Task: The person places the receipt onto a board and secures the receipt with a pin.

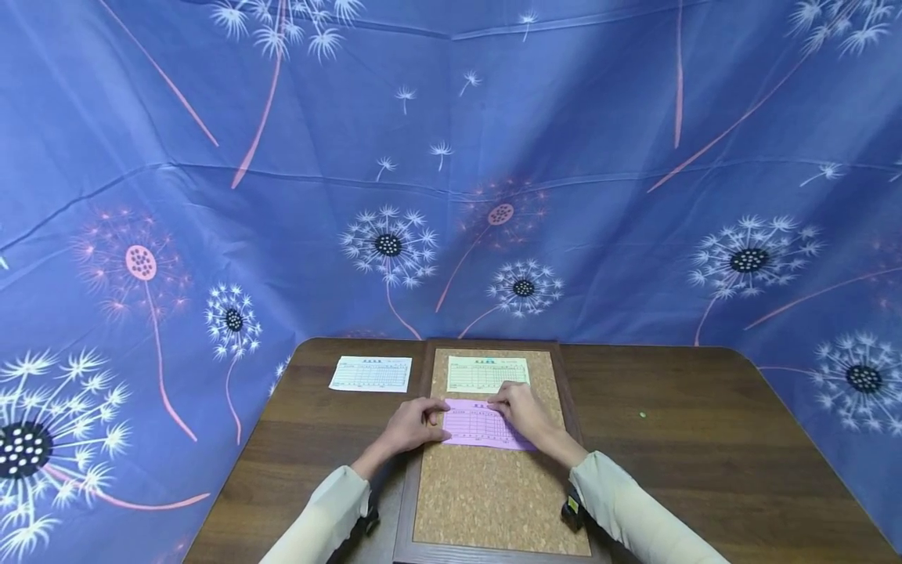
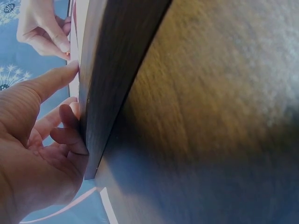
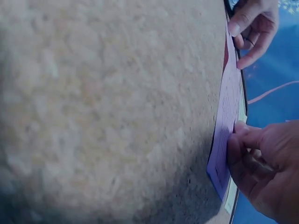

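A pink printed slip (image 1: 479, 427) lies across the framed cork board (image 1: 496, 493). My left hand (image 1: 412, 425) is at the slip's left edge, its thumb and forefinger spread and touching the paper. At the slip's upper edge, my right hand (image 1: 521, 409) pinches a small orange push pin (image 2: 68, 53) between thumb and fingertip; the pin's tip is hidden. A pale green slip (image 1: 486, 375) is on the cork just above, with a small blue-green spot at its top edge.
A white printed slip (image 1: 371, 374) lies on the brown wooden table (image 1: 676, 470), left of the board. A tiny green piece (image 1: 642, 414) is on the table to the right. Behind the table hangs a blue cloth (image 1: 451, 204) with dandelion prints.
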The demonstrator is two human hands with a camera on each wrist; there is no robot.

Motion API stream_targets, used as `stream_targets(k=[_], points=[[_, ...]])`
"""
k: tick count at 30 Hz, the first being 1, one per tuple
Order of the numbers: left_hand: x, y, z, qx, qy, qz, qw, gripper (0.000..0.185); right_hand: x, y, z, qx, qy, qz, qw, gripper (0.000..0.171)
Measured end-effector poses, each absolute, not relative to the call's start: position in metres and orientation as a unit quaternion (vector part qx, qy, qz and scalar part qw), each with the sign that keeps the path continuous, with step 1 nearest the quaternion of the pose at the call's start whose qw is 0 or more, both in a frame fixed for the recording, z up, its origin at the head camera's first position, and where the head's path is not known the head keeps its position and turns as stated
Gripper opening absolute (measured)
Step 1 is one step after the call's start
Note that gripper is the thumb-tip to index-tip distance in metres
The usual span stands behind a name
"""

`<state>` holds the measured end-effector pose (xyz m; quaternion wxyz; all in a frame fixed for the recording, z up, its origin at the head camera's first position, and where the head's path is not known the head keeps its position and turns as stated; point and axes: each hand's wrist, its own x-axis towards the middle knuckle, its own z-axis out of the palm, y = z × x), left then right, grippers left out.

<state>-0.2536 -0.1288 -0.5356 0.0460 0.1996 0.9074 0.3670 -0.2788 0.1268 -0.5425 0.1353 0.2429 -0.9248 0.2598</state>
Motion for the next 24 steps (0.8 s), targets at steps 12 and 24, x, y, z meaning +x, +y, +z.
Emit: stream_targets(k=[12,24], points=[[-0.2546,-0.1287,-0.5382,0.199,0.911,0.359,0.047,0.041,-0.2841,0.1326,-0.5467,0.210,-0.915,0.334,0.084,0.006],[-0.2552,-0.1289,-0.5364,0.195,0.909,0.365,0.047,0.041,-0.2834,0.1296,-0.5444,0.226,-0.907,0.329,0.132,0.004]])
